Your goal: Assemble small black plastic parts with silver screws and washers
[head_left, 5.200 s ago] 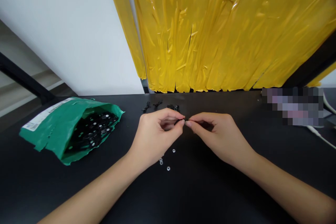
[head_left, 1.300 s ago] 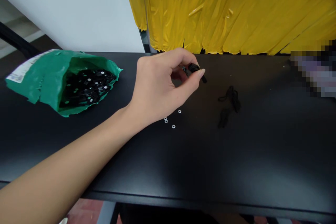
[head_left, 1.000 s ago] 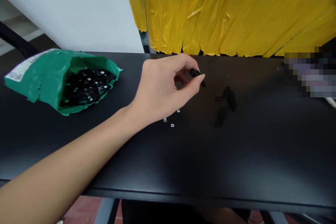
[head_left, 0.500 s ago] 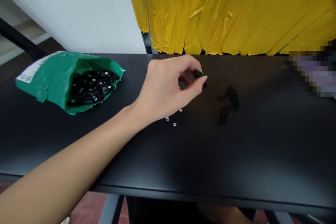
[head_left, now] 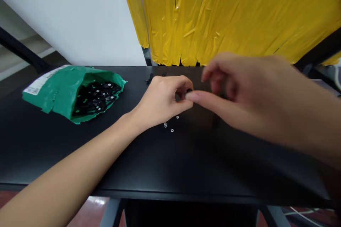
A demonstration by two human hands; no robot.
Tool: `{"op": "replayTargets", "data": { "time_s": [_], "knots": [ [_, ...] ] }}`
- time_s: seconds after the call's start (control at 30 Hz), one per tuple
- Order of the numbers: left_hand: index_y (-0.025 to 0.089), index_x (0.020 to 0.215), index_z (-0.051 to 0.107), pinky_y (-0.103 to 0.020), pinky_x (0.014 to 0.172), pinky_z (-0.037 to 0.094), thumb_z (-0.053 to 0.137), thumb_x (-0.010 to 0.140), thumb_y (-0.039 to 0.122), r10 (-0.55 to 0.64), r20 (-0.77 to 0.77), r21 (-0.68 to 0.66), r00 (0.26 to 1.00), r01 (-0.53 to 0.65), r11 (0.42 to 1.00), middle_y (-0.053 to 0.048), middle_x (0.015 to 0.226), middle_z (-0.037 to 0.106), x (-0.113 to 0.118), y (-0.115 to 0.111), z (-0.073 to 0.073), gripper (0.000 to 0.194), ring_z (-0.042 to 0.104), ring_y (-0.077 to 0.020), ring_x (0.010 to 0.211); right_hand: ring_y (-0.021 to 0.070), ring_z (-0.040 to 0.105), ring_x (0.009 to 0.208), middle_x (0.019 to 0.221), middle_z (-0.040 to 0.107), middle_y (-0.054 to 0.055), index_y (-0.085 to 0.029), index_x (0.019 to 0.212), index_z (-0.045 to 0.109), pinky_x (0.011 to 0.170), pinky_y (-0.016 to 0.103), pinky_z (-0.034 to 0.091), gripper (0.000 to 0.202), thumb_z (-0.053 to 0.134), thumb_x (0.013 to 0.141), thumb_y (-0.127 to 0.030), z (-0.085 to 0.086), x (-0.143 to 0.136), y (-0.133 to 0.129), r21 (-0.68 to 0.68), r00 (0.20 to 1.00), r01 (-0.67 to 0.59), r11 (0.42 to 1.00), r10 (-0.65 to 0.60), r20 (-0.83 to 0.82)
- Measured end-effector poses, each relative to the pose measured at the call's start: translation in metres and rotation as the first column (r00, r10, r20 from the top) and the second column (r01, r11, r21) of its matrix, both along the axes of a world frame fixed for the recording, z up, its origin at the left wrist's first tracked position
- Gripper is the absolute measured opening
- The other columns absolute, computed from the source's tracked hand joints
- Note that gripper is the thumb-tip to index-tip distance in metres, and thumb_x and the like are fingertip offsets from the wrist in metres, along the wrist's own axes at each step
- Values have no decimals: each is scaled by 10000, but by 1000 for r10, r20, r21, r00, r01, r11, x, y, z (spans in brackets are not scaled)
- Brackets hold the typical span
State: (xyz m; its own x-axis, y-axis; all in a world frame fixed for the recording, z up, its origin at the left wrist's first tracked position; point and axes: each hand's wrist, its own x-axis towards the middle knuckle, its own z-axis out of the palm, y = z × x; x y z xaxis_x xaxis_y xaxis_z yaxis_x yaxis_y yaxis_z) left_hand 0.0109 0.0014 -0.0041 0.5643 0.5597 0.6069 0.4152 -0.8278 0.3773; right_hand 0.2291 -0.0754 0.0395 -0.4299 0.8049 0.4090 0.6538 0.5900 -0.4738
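Note:
My left hand (head_left: 163, 101) is closed in a pinch over the middle of the table. A small black piece (head_left: 189, 90) shows between its thumb and index finger, mostly hidden. My right hand (head_left: 250, 95), blurred by motion, comes in from the right with its thumb stretched out to the left fingertips. Its other fingers are half curled and apart from the thumb, with nothing seen between them. Several small silvery rings (head_left: 172, 130) lie on the table below my left hand. At the left, a torn green bag (head_left: 57, 94) gapes, showing many black parts with silvery rings (head_left: 96, 95).
The black table (head_left: 149, 170) runs across the view, its front edge near me. Behind it stand a white panel (head_left: 80, 14) and hanging yellow plastic sheeting (head_left: 181, 25). Small dark pieces (head_left: 149, 77) lie near the back edge, beyond my left hand.
My right hand has come into view from the right, its thumb now at the left fingertips. The left hand keeps its pinch on the black piece. The view has shifted slightly.

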Motion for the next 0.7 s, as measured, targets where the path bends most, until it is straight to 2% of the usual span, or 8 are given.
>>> {"op": "replayTargets", "data": {
  "time_s": [0.07, 0.1, 0.17, 0.27, 0.4, 0.53, 0.7],
  "knots": [
    [153, 821, 704, -237, 593, 444, 650, 797, 136, 14, 12, -38, 1000, -14, 999, 33, 696, 698, -1, -1, 4, 62, 603, -101, 589, 208, 577, 648, 738, 601, 35, -212, 927, 645, 594, 329, 324, 310, 741, 939, -507, 1, -13, 40, 99, 987, 110, 989, -120, 106],
    [150, 811, 705, -240, 594, 446, 639, 796, 134, 22, 22, -73, 1000, -20, 997, 34, 689, 693, -1, -1, 5, 70, 595, -103, 589, 194, 555, 634, 729, 605, 29, -213, 862, 619, 599, 330, 308, 326, 727, 942, -511, -1, -18, 53, 126, 981, 107, 986, -125, 147],
    [150, 818, 717, -251, 615, 471, 629, 803, 144, 24, 34, -163, 999, -18, 986, 23, 718, 715, -1, -1, 7, 89, 627, -122, 629, 178, 534, 636, 751, 626, 25, -213, 810, 578, 607, 335, 291, 368, 589, 1026, -511, -10, -22, 66, 133, 976, 54, 990, -80, 203],
    [152, 836, 727, -264, 645, 505, 645, 781, 150, 2, 36, -258, 999, 7, 966, 8, 788, 757, -2, 0, 7, 99, 687, -155, 704, 166, 508, 642, 743, 607, 6, -216, 799, 518, 604, 333, 277, 393, 537, 1043, -523, -26, -18, 64, 143, 971, -17, 990, -18, 240],
    [157, 800, 697, -254, 610, 498, 651, 784, 148, 6, 7, -251, 1000, -4, 968, 25, 704, 715, -2, 1, 3, 50, 664, -140, 645, 150, 457, 618, 699, 526, -15, -220, 772, 441, 596, 330, 264, 357, 502, 1058, -425, -37, -13, 58, 167, 976, -41, 985, 4, 218],
    [155, 839, 717, -259, 687, 559, 682, 845, 163, 11, 86, -218, 996, 8, 976, 6, 774, 747, 0, -1, 2, 37, 704, -147, 704, 147, 453, 602, 686, 499, -18, -227, 777, 417, 599, 329, 277, 303, 448, 1068, -304, -40, -15, 56, 184, 993, -9, 983, -13, 119],
    [164, 899, 715, -258, 717, 566, 698, 922, 202, -25, 122, -171, 992, 46, 984, 4, 818, 758, 0, -3, 4, 48, 717, -140, 729, 139, 429, 539, 644, 512, -22, -240, 740, 374, 568, 326, 281, 373, 433, 1101, -315, -43, -18, 53, 272, 998, 68, 960, -62, -30]
  ]
}}
